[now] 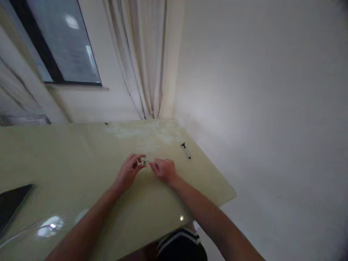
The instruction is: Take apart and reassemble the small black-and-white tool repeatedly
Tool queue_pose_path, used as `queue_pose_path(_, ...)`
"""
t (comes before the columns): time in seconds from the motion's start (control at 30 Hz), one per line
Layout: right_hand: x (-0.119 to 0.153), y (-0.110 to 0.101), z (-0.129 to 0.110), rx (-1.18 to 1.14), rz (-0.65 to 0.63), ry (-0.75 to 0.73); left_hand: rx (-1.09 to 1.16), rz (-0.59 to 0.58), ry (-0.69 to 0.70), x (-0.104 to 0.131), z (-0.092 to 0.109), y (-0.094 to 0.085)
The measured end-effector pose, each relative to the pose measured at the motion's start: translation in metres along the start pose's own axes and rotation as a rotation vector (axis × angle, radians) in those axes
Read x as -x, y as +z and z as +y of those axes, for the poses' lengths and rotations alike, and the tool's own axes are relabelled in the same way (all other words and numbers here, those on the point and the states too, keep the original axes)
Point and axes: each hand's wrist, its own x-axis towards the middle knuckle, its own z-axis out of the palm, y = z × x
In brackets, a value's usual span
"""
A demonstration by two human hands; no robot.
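Between the thumb and fingertips of my left hand (129,170) is a small piece with dark and greenish-silver parts (144,160); it is too small to name. My right hand (164,169) is closed just to the right of it, its fingers pinched on a thin pale stick-like thing (148,161) that points at the small piece. Whether the two touch I cannot tell. Both hands are held over the pale yellow-green table (114,145). A razor (186,150) with a black head and a silver and black handle lies to the right of my right hand.
A dark flat device (13,203) sits at the table's left, with a pale cable (19,235) near it. A small black object (106,123) lies at the back edge. A white wall (261,127) runs along the right, and a curtain (144,65) hangs behind the table.
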Motion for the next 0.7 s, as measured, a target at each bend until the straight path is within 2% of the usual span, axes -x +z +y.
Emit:
queue_pose_path(0.13,-0.0036,-0.0006,0.0053,0.004,0.017,-0.035,0.005,0.013,-0.001,0.0005,-0.0003,0.0005)
queue_pose_path(0.2,-0.0041,-0.0006,0.0058,-0.006,0.002,-0.102,0.011,0.019,-0.003,0.0004,0.0002,0.0004)
queue_pose_path(0.33,-0.0046,-0.0013,0.0053,0.010,0.025,0.020,0.009,0.015,-0.009,-0.0001,0.0014,0.0001)
queue_pose_path(0.43,-0.0047,-0.0021,0.0052,-0.009,-0.020,-0.093,0.010,0.024,-0.010,-0.0004,0.0020,0.0003)
queue_pose_path(0.57,-0.0044,-0.0036,0.0049,0.006,0.013,0.044,0.008,0.025,-0.011,0.0000,0.0025,0.0008)
queue_pose_path(0.67,-0.0037,-0.0047,0.0045,-0.032,-0.034,-0.117,0.007,0.034,-0.006,0.0006,0.0028,0.0008)
queue_pose_path(0.7,-0.0037,-0.0048,0.0044,-0.036,-0.038,-0.128,0.008,0.035,-0.001,0.0006,0.0028,0.0008)
